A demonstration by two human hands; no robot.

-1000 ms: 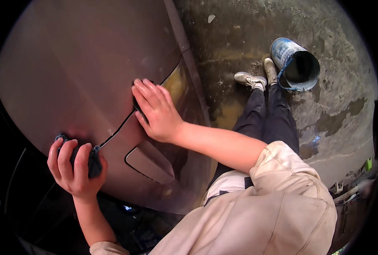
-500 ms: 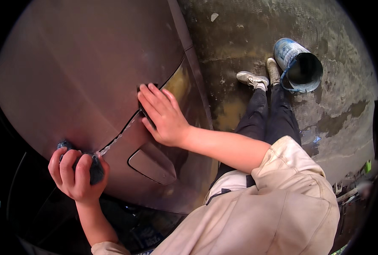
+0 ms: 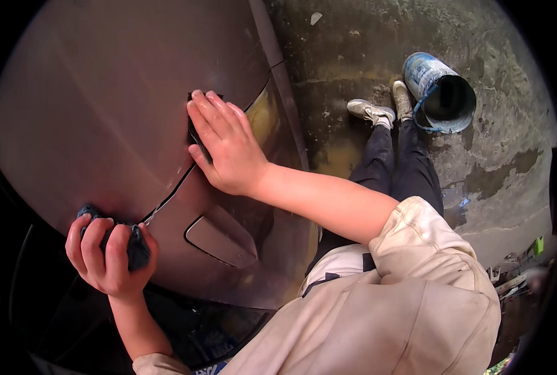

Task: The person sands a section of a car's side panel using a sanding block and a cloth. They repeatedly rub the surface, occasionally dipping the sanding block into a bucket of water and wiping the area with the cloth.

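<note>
Here, hands [image 3: 233, 156] at panel [image 3: 116, 119], blurred bucket label [image 3: 427, 73]

The cloth [image 3: 138, 251] is on the car body [image 3: 122, 119], left of the bucket [image 3: 426, 72].

A brown car body panel [image 3: 122, 119] carries a dark pad [image 3: 194, 132] and, at the panel's lower edge, a bunched blue-grey cloth [image 3: 139, 251], while the stained, partly wet concrete floor [image 3: 341, 56] bears a blue-and-white bucket [image 3: 425, 72], light sneakers [image 3: 371, 112] beside it and a pale chip [image 3: 316, 19].
</note>
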